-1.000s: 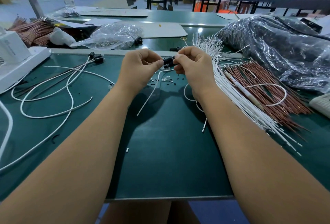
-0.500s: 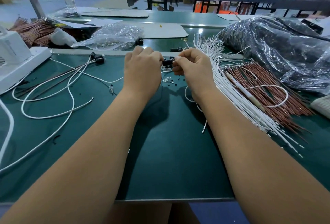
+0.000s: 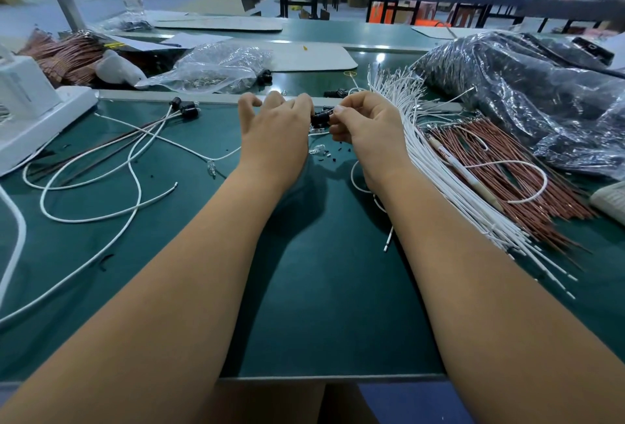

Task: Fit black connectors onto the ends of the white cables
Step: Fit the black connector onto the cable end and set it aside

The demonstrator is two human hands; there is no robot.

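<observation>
There's the black connector (image 3: 320, 118), a small dark barrel of matte plastic, held up just above the green mat (image 3: 324, 288) between the two hands. The right hand (image 3: 367, 132) has it pinched, thumb and forefinger curled tight on its right end, the other fingers tucked under. The left hand (image 3: 275, 134) meets it from the other side; its fingertips are curled in against the connector's left end, though the back of the hand hides exactly how they grip, and its outer fingers lift loosely apart. A thin white cable (image 3: 355, 173) loops down beneath the right wrist and onto the mat, its bare metal tip lying by the forearm. Tiny black scraps and a clear glassy bulb (image 3: 317, 150) sit right under the hands. To the right, a thick fanned bundle of white cables (image 3: 439, 166) lies beside a sheaf of coppery-brown wires (image 3: 514, 170). To the left, finished white leads (image 3: 135, 153) curl loosely, capped with black connectors at the far ends. Crinkled clear bags (image 3: 213, 68) lie beyond.
</observation>
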